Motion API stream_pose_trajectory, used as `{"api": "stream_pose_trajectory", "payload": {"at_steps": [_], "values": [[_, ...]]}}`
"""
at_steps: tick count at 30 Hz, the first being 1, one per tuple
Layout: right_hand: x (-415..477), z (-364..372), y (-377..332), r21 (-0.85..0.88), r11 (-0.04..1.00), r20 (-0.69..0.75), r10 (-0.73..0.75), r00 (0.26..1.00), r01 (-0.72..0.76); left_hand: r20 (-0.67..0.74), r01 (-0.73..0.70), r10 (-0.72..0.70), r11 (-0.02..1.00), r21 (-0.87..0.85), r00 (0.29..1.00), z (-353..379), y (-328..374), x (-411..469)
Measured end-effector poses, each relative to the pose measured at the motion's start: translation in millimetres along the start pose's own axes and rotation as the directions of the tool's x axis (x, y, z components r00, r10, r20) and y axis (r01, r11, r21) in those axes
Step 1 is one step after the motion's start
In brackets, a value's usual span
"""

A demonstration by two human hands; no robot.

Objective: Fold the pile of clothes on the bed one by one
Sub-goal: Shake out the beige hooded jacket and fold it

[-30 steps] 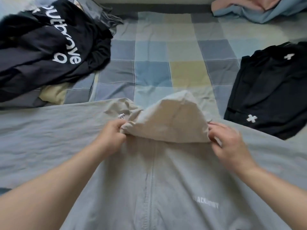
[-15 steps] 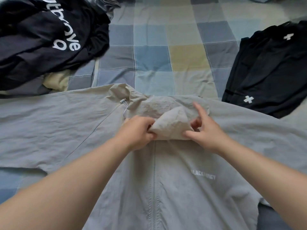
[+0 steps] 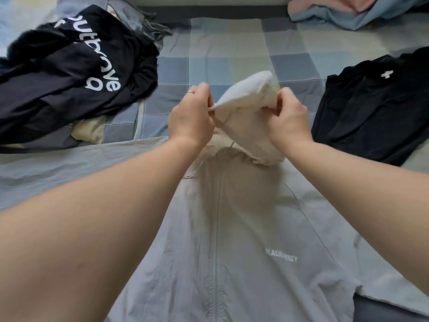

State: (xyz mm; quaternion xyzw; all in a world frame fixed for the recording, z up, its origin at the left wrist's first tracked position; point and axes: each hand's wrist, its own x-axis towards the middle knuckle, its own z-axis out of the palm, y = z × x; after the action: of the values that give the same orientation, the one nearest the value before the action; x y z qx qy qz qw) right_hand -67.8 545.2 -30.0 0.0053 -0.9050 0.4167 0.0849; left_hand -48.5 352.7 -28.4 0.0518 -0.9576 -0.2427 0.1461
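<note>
To the left we see a heap of black clothes [image 3: 69, 84] with white lettering, a pale yellow cloth [image 3: 88, 131] peeping from under it. To the right lies a folded black garment [image 3: 371, 112] with white crosses, and pink and blue fabric [image 3: 348, 10] is bunched in the far right corner. Both forearms cross the grey zip jacket [image 3: 243, 228], hiding part of its front. It lies spread front-up, its zip [image 3: 217, 240] running away from us and its hood [image 3: 246, 112] at the far end. The left hand [image 3: 192, 117] and right hand [image 3: 287, 117] each pinch the hood's edge, holding it raised above the checked bedsheet [image 3: 220, 54].
</note>
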Motion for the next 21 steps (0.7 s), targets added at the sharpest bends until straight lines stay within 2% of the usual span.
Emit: {"api": "stream_pose_trajectory", "payload": {"at_steps": [2,3,5,7,9,10,11,12,14,15,16,18,21], "values": [[-2,0,-8,-0.109,0.978,-0.098,-0.187,0.977,0.176,-0.140,-0.133,0.127,0.991,-0.028,0.982,-3,0,1],[-11,1,-6,-0.193,0.947,-0.101,-0.280,0.955,0.257,-0.145,-0.205,0.201,0.979,-0.012,0.969,-1,-6,-7],[-45,3,13,-0.301,0.874,-0.004,-0.402,0.916,0.382,-0.044,-0.335,0.337,0.941,0.056,0.940,7,-27,-42],[-89,5,46,-0.378,0.785,0.252,-0.424,0.870,0.492,0.183,-0.422,0.396,0.897,0.134,0.900,16,-56,-83],[-128,7,74,-0.387,0.727,0.625,-0.245,0.741,0.567,0.484,-0.427,0.306,0.890,0.161,0.820,20,-82,-118],[-141,7,81,-0.376,0.744,0.708,-0.154,0.689,0.552,0.571,-0.400,0.252,0.905,0.147,0.781,21,-90,-130],[-148,6,85,-0.364,0.775,0.722,-0.115,0.682,0.516,0.599,-0.356,0.218,0.927,0.121,0.771,22,-96,-137],[-151,4,86,-0.346,0.806,0.672,-0.145,0.726,0.481,0.564,-0.304,0.202,0.948,0.092,0.800,21,-97,-141],[-148,5,83,-0.326,0.829,0.447,-0.288,0.847,0.454,0.376,-0.227,0.189,0.972,0.059,0.907,22,-89,-140],[-143,9,81,-0.335,0.831,0.346,-0.329,0.878,0.444,0.287,-0.205,0.181,0.977,0.055,0.941,27,-84,-136],[-136,15,77,-0.332,0.844,0.310,-0.325,0.893,0.422,0.235,-0.183,0.167,0.982,0.051,0.958,31,-77,-129],[-123,32,69,-0.310,0.877,0.405,-0.228,0.886,0.367,0.289,-0.125,0.110,0.991,0.036,0.951,46,-63,-115],[-115,64,76,-0.390,0.865,0.623,-0.005,0.782,0.316,0.524,-0.046,-0.006,0.995,0.086,0.852,79,-60,-103]]}}
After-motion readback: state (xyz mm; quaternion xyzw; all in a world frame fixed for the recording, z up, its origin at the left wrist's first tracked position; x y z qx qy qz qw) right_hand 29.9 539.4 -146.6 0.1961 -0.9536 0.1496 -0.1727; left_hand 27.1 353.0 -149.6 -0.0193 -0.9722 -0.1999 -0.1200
